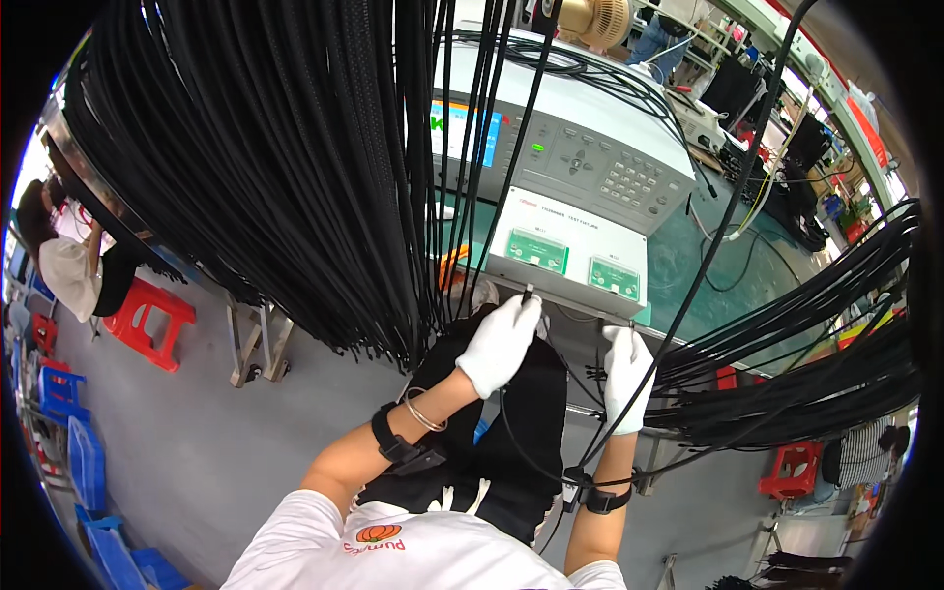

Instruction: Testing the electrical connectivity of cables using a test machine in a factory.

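Pinching a small cable plug (pixel 529 293) between thumb and fingertips with the white-gloved left hand (pixel 500 346), just in front of the white box (pixel 590 234), below its left green board (pixel 538 253). Cannot tell about contact between plug and board. Pinching, with the white-gloved right hand (pixel 627 379), apparently a dark cable end (pixel 631 324), just in front of the same box, below its right green board (pixel 616 279); too small there to make out in detail. Hanging to the left of the box: a thick bundle of black cables (pixel 265 177). Fanned out to the right of the box: a second black bundle (pixel 787 388). Set directly behind the box: a grey instrument (pixel 590 162) with a lit screen (pixel 458 136) and a keypad (pixel 625 183). Farther behind the box, a beige fan (pixel 602 22). Showing beside the box, on its right: a green worktop (pixel 678 256). Well to the left of the box, on the floor (pixel 216 442), a red stool (pixel 152 320); well to the right, another red stool (pixel 792 470).
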Available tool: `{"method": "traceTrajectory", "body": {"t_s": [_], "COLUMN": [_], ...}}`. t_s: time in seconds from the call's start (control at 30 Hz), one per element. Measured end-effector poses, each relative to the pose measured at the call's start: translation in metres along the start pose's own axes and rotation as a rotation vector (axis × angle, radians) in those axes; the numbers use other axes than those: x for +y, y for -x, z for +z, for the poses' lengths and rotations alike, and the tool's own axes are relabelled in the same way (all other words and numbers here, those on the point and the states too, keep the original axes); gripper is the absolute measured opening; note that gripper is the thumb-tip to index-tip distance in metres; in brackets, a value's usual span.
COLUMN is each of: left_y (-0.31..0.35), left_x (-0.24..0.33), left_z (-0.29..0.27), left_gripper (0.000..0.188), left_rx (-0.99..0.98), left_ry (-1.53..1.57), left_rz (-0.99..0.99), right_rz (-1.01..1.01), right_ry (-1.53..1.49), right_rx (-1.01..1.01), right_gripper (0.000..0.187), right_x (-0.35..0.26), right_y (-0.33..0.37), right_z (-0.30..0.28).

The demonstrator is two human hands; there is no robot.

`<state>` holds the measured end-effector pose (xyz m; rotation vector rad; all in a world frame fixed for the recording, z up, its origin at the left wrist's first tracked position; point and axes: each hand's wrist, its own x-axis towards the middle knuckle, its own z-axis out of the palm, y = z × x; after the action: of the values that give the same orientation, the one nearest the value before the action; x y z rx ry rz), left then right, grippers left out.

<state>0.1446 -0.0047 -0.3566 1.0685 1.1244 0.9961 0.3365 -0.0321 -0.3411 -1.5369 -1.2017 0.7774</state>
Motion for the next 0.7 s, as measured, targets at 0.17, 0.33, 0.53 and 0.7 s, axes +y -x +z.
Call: {"method": "traceTrajectory", "body": {"t_s": [0.17, 0.33, 0.53, 0.7], "left_y": [-0.013, -0.015, -0.015, -0.015], "left_x": [0.005, 0.011, 0.018, 0.024], "left_z": [-0.010, -0.009, -0.004, 0.003], "left_gripper": [0.039, 0.041, 0.045, 0.044], "left_rx": [-0.140, -0.126, -0.078, -0.020], "left_ry": [0.370, 0.365, 0.392, 0.410], "left_rz": [-0.043, -0.008, 0.007, 0.050], "right_rz": [0.139, 0.088, 0.069, 0.035], "right_ry": [-0.234, -0.241, -0.245, -0.361], "right_rx": [-0.108, -0.101, -0.102, -0.105], "right_gripper": [0.032, 0.038, 0.041, 0.042], "right_x": [0.005, -0.005, -0.005, -0.003], "right_y": [-0.007, -0.007, -0.011, -0.014], "right_z": [0.005, 0.016, 0.022, 0.024]}}
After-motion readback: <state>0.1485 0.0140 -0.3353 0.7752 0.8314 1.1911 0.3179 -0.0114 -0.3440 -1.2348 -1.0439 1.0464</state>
